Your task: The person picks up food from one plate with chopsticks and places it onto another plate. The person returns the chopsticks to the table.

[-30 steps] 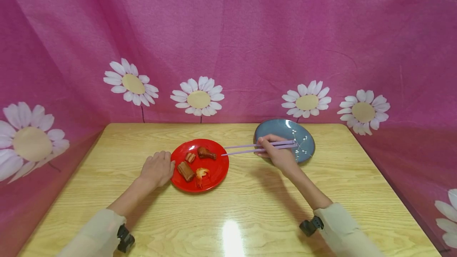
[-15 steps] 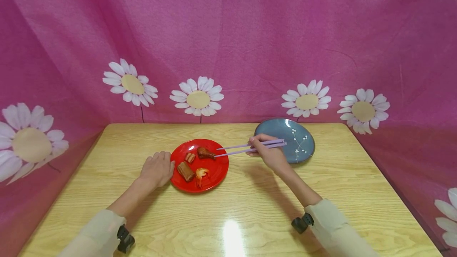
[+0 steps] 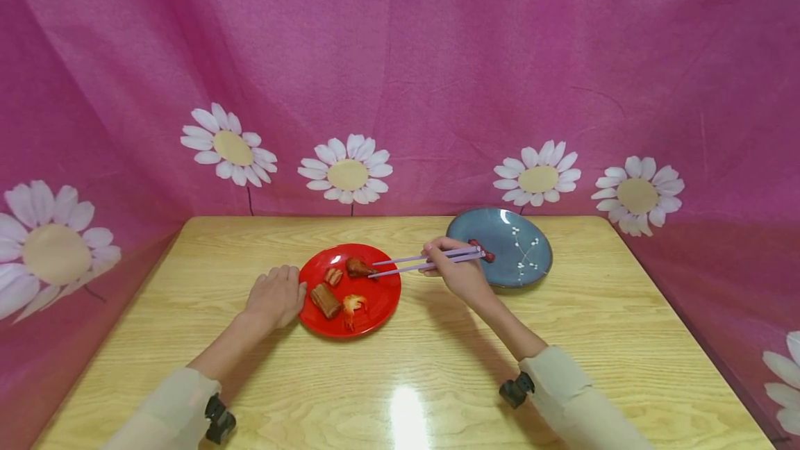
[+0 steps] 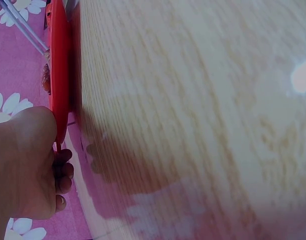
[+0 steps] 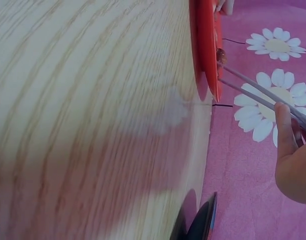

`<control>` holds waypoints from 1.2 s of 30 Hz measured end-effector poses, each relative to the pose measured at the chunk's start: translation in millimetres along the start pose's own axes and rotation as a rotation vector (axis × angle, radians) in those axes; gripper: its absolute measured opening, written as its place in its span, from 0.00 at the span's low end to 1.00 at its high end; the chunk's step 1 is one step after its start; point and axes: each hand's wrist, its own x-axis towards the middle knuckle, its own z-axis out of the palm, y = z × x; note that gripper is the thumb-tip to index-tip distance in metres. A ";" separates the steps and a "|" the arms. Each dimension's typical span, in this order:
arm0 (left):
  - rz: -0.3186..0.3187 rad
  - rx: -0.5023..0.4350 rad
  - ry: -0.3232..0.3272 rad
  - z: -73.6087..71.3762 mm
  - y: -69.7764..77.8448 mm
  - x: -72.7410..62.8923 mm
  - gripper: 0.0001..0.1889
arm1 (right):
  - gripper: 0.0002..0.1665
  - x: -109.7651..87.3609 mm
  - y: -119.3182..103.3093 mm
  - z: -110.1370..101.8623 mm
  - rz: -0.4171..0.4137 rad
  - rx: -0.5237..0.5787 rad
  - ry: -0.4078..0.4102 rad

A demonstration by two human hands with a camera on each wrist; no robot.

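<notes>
My right hand (image 3: pixel 459 273) grips a pair of lilac chopsticks (image 3: pixel 406 267), held apart across the right rim of the red plate (image 3: pixel 381 307). Their tips are at the narrow end of a brown chicken drumstick (image 3: pixel 357 267); whether they touch it is unclear. Also on that plate are a small brown piece (image 3: pixel 334 276), a larger ridged brown block (image 3: pixel 326 301) and an orange shrimp-like piece (image 3: pixel 353 303). At the plate's left rim, my left hand (image 3: pixel 276 295) holds the edge, thumb against it and fingers curled beyond it in the left wrist view.
A blue-grey plate (image 3: pixel 525 228) with white blossoms stands at the back right, partly behind my right hand. A dark red food piece (image 3: pixel 489 255) lies on it. Both plates stand on a wooden table (image 3: pixel 350 387); a pink flowered cloth (image 3: pixel 400 75) hangs behind and at the sides.
My right hand has moved left with the chopsticks, bringing their tips from the plate's rim to the drumstick. The dark red piece on the blue-grey plate has come into view. My left hand stays put.
</notes>
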 end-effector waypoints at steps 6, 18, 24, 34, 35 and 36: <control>0.002 0.002 -0.001 0.0 0.6 -0.3 0.12 | 0.16 1.8 3.0 3.5 -0.002 -0.007 0.009; 0.003 0.004 0.003 0.2 0.5 -0.4 0.12 | 0.13 4.9 7.0 11.9 -0.026 0.001 0.021; -0.005 0.002 -0.013 -0.3 0.0 0.4 0.12 | 0.14 5.1 9.8 13.3 -0.035 -0.009 0.028; 0.000 0.002 -0.008 0.3 -0.8 0.5 0.12 | 0.20 3.6 18.0 17.7 -0.063 0.018 0.080; 0.000 0.002 -0.008 0.5 -0.9 0.4 0.12 | 0.21 3.3 18.8 18.4 -0.069 0.020 0.088; 0.001 0.002 -0.008 0.5 -1.0 0.4 0.12 | 0.21 2.9 19.4 19.1 -0.076 0.021 0.094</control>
